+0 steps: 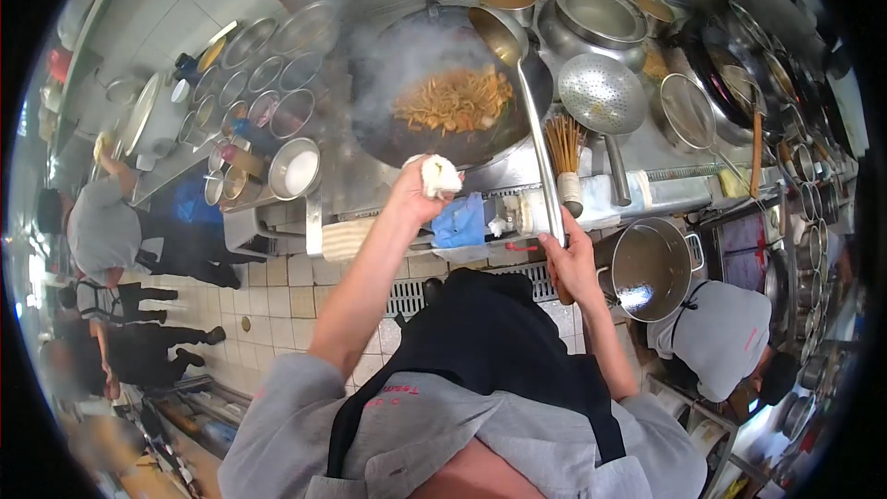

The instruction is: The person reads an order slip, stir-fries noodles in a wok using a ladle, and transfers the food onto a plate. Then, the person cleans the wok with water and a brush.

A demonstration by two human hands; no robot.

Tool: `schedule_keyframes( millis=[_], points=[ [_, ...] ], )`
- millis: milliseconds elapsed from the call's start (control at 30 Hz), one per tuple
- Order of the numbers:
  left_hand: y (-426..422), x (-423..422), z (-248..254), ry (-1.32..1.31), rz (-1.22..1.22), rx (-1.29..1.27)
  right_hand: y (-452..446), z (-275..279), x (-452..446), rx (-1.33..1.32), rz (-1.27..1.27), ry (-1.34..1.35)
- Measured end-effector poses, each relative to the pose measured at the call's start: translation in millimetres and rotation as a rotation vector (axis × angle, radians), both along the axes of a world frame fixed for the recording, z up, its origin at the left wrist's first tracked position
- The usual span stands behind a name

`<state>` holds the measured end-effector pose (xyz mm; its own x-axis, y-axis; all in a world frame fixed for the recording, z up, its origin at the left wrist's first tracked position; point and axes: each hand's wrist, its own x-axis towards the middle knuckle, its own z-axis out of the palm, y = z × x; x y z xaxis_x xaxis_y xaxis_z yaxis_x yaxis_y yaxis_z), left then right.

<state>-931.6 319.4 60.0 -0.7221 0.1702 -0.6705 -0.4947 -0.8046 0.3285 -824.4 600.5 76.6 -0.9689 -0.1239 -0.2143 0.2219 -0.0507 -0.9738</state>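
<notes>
I see the left hand (420, 196) holding a cloth (440, 176) by the steamy wok (377, 129), maybe against burns; the right hand (571, 263) curls its fingers round a long ladle (536, 120).

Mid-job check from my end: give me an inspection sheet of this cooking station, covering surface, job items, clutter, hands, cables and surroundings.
Surface: steel counter; cleanliness cannot be judged.
Job items: wok holding noodle-like food, with steam above; ladle with its bowl over the wok's far right side.
Clutter: bamboo brush, perforated skimmer and mesh strainer right of the wok; blue cloth at the near edge.
Left hand: holds a white cloth at the wok's near rim.
Right hand: grips the ladle's handle.
Cables: nothing seen.
Surroundings: large pot and a co-worker at right; more people at left; tiled floor.
</notes>
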Motion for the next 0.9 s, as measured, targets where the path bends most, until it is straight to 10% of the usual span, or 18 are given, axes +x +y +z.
schedule_keyframes(
  millis=[100, 200, 500, 700, 900],
  points=[
    [3, 15, -83, 0.066, 0.069, -0.031, -6, 7, -3, 0.042, 0.016, 0.002],
    [30, 70, -7, 0.099, 0.16, -0.107, -10, 16, 0, 0.045, 0.023, -0.001],
    [-32, 51, -9, 0.279, -0.02, -0.545, -30, 38, -30, 0.141, 0.025, -0.134],
    [-21, 72, -29, 0.337, 0.057, -0.99, -54, 61, -15, -0.387, 0.05, -0.423],
    [-73, 69, -5, 0.028, -0.096, -0.468, -24, 40, -20, -1.016, 0.149, -0.791]
  ],
)
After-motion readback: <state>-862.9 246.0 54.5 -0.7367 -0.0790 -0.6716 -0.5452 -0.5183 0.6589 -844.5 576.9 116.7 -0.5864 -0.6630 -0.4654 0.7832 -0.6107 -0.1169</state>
